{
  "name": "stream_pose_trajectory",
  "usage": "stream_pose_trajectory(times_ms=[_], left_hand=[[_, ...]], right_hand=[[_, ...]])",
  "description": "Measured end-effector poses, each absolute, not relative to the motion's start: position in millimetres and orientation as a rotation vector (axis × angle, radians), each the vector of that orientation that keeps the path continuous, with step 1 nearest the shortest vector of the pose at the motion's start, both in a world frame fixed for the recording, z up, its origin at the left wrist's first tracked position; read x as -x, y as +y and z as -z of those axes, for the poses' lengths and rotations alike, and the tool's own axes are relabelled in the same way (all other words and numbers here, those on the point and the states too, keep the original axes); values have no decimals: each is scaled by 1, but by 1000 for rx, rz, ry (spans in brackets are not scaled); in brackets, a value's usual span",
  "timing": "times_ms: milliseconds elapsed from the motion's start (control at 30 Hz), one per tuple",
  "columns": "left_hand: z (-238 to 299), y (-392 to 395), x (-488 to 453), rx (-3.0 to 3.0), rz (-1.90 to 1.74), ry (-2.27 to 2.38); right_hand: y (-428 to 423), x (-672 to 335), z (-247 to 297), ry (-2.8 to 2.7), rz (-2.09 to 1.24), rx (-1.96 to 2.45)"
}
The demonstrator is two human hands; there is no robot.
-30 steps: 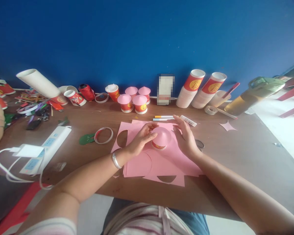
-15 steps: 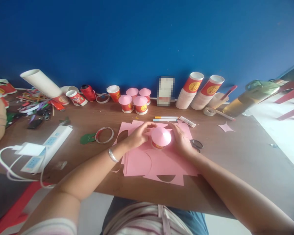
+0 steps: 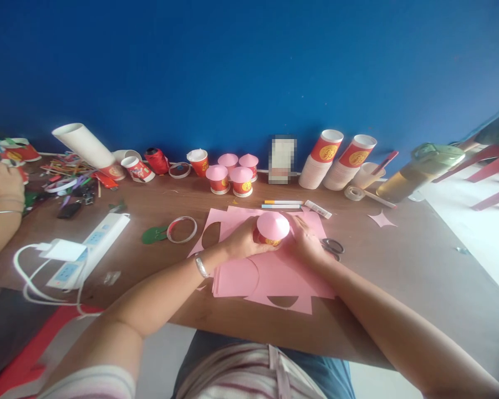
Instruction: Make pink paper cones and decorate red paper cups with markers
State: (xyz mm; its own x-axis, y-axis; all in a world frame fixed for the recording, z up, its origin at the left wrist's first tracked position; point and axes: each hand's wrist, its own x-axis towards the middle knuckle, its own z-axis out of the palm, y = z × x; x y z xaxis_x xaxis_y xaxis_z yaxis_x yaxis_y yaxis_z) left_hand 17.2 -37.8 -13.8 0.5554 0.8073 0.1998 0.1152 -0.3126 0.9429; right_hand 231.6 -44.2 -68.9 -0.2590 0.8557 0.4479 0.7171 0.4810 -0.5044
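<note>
A red paper cup [image 3: 270,240] with a pink paper cone [image 3: 273,225] on top stands in front of me. My left hand [image 3: 244,237] is wrapped round its left side, the thumb across the front near the base. To the right of the cup, my right hand [image 3: 306,237] lies apart from it on the pink paper, fingers stretched out and holding nothing. Under both hands is a stack of pink paper sheets [image 3: 237,277], some with round cut-outs. Black scissors [image 3: 333,246] lie beside my right wrist, partly hidden.
Several cone-topped cups [image 3: 242,180] stand at the back, with tall cup stacks [image 3: 326,152] right of them. Pens [image 3: 283,204] and a glue stick [image 3: 318,209] lie behind the paper. A power strip [image 3: 89,252] is at left, near another person's hand [image 3: 2,180].
My left hand has closed round the cup, which it only flanked before. The right hand has shifted slightly toward me. The whole view has turned a little to the left.
</note>
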Motion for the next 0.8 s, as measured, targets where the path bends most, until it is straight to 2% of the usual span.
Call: stream_pose_trajectory(times_ms=[233, 433, 600, 800], left_hand=[[-29, -15, 17, -1812, -996, 995], [-67, 55, 66, -1825, -1279, 1450], [-66, 111, 89, -1765, -1293, 1764], [-57, 104, 89, -1735, -1250, 1801]], right_hand=[[-38, -233, 67, -2069, -302, 1281], [-37, -233, 66, -2101, -301, 1274], [-36, -233, 68, -2117, -285, 1282], [-35, -233, 68, -2139, -278, 1278]])
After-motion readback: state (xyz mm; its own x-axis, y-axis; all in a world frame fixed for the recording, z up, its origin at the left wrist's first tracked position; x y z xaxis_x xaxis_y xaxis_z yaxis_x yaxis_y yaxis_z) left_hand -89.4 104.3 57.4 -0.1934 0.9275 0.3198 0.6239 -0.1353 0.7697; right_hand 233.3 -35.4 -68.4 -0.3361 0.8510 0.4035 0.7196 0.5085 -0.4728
